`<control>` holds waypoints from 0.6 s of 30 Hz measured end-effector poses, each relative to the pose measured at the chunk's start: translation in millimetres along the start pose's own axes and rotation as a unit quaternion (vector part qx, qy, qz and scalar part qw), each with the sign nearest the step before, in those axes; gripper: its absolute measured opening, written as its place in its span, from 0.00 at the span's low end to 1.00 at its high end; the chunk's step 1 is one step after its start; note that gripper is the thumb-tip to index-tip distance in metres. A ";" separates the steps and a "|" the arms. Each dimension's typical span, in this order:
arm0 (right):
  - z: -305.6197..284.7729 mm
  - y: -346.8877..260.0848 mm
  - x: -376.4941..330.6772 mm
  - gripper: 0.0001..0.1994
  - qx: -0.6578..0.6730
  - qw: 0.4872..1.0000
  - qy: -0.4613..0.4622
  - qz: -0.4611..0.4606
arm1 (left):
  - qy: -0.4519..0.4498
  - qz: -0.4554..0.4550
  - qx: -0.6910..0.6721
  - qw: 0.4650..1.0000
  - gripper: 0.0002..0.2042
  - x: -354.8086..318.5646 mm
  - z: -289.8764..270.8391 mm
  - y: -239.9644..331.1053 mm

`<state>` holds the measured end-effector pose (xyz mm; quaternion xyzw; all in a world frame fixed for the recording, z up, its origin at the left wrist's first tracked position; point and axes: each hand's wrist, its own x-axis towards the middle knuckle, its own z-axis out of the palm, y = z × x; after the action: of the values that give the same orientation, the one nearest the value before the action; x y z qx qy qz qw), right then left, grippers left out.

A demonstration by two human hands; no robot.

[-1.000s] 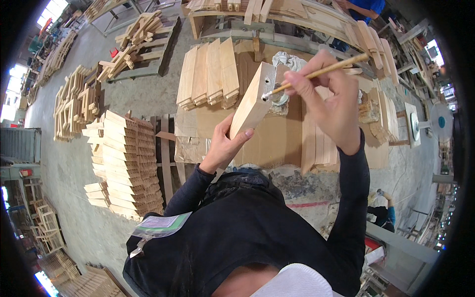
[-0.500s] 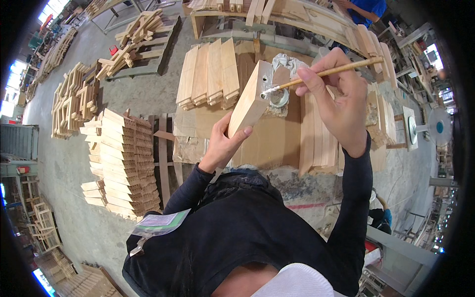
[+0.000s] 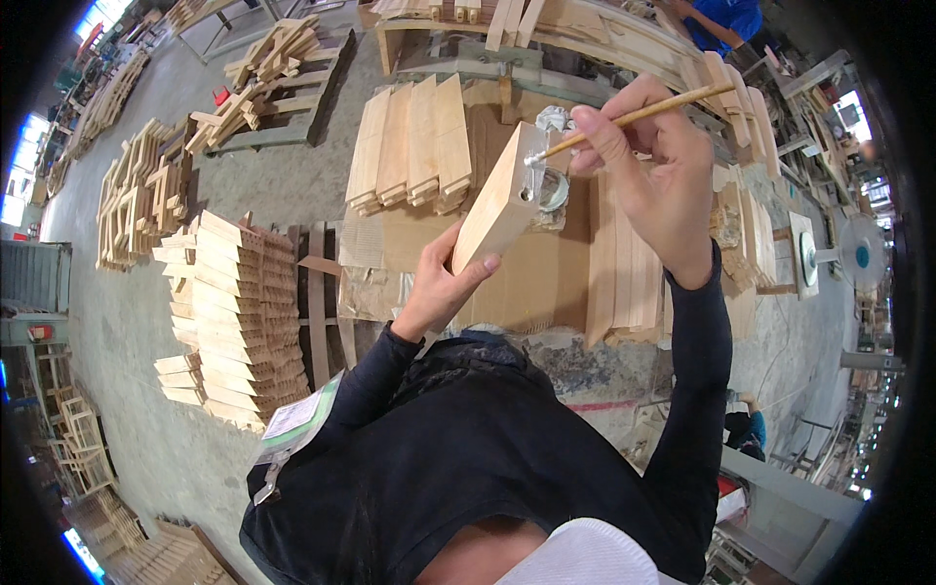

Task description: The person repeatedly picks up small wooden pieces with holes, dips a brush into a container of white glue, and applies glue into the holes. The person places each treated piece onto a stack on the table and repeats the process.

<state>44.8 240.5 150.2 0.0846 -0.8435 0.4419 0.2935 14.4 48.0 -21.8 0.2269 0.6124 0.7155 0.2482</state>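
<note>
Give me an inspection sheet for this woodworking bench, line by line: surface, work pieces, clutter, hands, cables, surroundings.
Surface: cardboard-covered bench, worn and stained.
Job's things: wooden block held tilted; thin brush with its tip at the block's upper end; small round container behind the block.
Clutter: row of wooden slats on the bench, more slats at right.
Hands: left hand grips the block's lower end; right hand holds the brush.
Cables: nothing seen.
Surroundings: stacked wood pieces on the concrete floor, more stacks beyond.

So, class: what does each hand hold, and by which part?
Left hand grips the wood block by its lower end; right hand pinches the brush mid-handle.
</note>
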 end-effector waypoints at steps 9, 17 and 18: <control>0.4 -10.1 3.7 0.09 -0.065 0.997 -0.022 -0.027 | 0.008 -0.008 -0.023 1.000 0.26 1.0 -1.2 1.7; -2.8 -10.8 3.1 0.09 -0.069 0.998 0.004 0.009 | 0.000 0.000 -0.020 1.000 0.26 0.6 -6.8 4.0; -1.5 -12.4 1.1 0.09 -0.068 0.998 0.013 0.005 | 0.001 -0.004 -0.033 0.999 0.26 0.1 -6.5 4.6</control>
<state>49.5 234.5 160.2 0.0539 -0.8681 0.3859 0.3076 9.9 42.5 -18.2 0.2151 0.5899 0.7344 0.2578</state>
